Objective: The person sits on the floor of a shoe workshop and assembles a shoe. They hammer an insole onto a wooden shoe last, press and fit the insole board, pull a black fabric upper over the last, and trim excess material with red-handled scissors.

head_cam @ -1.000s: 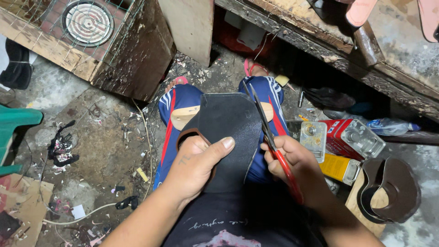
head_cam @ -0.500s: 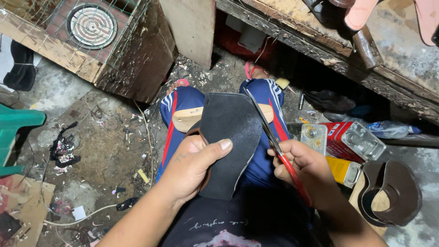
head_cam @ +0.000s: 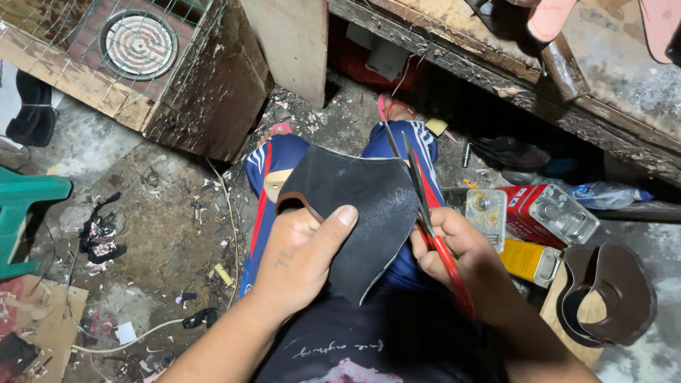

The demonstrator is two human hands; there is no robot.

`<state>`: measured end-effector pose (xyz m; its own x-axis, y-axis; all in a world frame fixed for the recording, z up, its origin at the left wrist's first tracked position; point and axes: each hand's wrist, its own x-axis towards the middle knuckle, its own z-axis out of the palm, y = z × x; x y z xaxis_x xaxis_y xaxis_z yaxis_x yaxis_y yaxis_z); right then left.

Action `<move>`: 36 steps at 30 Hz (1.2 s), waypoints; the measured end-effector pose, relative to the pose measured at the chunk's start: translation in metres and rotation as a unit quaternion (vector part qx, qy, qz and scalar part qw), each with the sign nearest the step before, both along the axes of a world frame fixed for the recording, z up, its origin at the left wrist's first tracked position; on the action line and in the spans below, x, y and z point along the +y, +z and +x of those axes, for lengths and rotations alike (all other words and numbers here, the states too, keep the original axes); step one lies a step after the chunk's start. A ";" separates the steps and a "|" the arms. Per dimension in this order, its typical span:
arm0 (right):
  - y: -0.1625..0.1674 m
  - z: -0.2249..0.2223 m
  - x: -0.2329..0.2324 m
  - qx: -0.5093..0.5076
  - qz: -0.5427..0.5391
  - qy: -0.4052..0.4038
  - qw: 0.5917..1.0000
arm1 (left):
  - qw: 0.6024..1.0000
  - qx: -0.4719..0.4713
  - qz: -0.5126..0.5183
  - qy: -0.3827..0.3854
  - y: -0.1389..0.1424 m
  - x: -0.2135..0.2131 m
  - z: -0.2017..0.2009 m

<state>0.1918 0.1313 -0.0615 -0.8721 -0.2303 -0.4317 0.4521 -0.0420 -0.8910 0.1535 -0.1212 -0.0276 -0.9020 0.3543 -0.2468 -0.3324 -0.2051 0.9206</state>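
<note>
The left hand (head_cam: 301, 252) holds a black sheet (head_cam: 362, 213) over the lap. Its thumb lies flat on top of the sheet and points to 1 o'clock, while the other fingers are curled under the sheet's left edge, so this grip is closed on the sheet. From the left hand, the sheet spreads toward 12 and 2 o'clock; its lower tip points down to 6 o'clock, between the 2 hands.

The right hand (head_cam: 461, 252) is closed around red-handled scissors (head_cam: 425, 206). The blades point to 11 o'clock and run along the right edge of the sheet, touching it or just beside it; I cannot tell if the blades are open. From this grip, the sheet lies at 9 to 10 o'clock, very near.

Under the sheet are the person's knees in blue trousers (head_cam: 273, 167) with red and white stripes, and the feet wear pink sandals (head_cam: 394, 108) on a dirty floor (head_cam: 163, 234) with scraps.

At 3 o'clock from the right hand stand a red can (head_cam: 546, 213) and a yellow can (head_cam: 528, 261), touching. Further at 4 o'clock lies a brown curved leather piece (head_cam: 610, 298) on a board. At 10 o'clock, well apart, is a wooden box (head_cam: 177, 92) with wire mesh. A green stool (head_cam: 25, 206) is at the left edge.
</note>
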 end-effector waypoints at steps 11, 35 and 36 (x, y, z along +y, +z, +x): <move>0.000 -0.002 0.003 -0.048 0.013 -0.022 0.999 | 0.994 -0.104 0.030 -0.001 0.005 -0.004 -0.010; 0.010 -0.003 -0.001 -0.034 0.042 0.007 0.999 | 0.995 0.009 -0.070 0.064 0.007 -0.008 -0.015; 0.009 -0.003 -0.002 -0.045 0.049 0.000 0.998 | 0.995 0.015 -0.074 0.063 0.007 -0.008 -0.015</move>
<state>0.1889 0.1298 -0.0521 -0.8292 -0.1833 -0.5281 0.5296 0.0444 -0.8471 0.1386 -0.1295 -0.0209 -0.9443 0.2002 -0.2610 -0.2854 -0.1040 0.9527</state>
